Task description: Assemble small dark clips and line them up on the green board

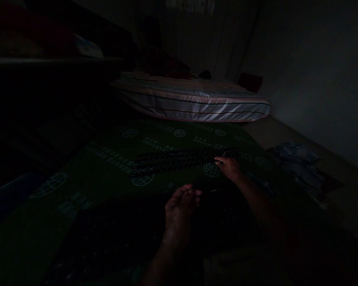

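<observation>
Lying just ahead of the left hand (181,200), several dark strips (167,162) run side by side, their right end near the right hand (230,168). The right thumb and finger nearly meet; whether they pinch a strip cannot be told. The left fingers curl inward over dark, speckled material (119,228); any held item is indiscernible. Beneath both spreads a printed green sheet (107,188); beyond the hands stands a striped mattress (197,105). A sideways pull from the right hand could skew the closely laid strips or tangle neighbours.
</observation>
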Tool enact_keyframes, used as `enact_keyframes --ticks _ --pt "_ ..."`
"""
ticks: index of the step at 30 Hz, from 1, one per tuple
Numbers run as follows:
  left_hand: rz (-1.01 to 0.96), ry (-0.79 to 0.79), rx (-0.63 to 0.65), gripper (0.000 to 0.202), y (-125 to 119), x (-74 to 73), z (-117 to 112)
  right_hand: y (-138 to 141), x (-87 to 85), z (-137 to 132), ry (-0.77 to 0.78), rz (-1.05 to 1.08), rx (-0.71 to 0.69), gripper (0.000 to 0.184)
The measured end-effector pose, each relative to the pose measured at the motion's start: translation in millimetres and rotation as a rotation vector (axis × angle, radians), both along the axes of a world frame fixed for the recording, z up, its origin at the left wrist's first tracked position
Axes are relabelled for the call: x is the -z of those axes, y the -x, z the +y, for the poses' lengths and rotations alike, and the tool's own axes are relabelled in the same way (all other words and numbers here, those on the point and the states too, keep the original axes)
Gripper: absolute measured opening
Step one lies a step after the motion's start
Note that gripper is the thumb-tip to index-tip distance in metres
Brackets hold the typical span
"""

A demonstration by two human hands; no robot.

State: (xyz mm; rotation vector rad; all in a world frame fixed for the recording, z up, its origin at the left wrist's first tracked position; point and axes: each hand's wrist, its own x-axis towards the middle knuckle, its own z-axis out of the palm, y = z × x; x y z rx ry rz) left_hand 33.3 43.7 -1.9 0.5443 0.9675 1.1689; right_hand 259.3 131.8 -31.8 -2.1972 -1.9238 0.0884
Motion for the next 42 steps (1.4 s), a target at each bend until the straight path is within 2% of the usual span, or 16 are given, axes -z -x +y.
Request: enact_keyframes --ticks 12,27,42 --pt "0.029 0.017 0.030 0.024 2.8 -0.1 0.5 15.6 -7.7 -8.8 0.080 -0.148 -0.048 0.038" --pt "0.065 0.006 0.054 0.022 2.2 -5.1 -1.1 17.7 -13.4 -11.0 0.154 -0.216 -0.080 0.042" --pt "0.070 -0.016 0.068 0.021 1.7 -2.5 -1.3 12.7 -22.3 -20.4 0.199 -0.284 -0.080 0.043"
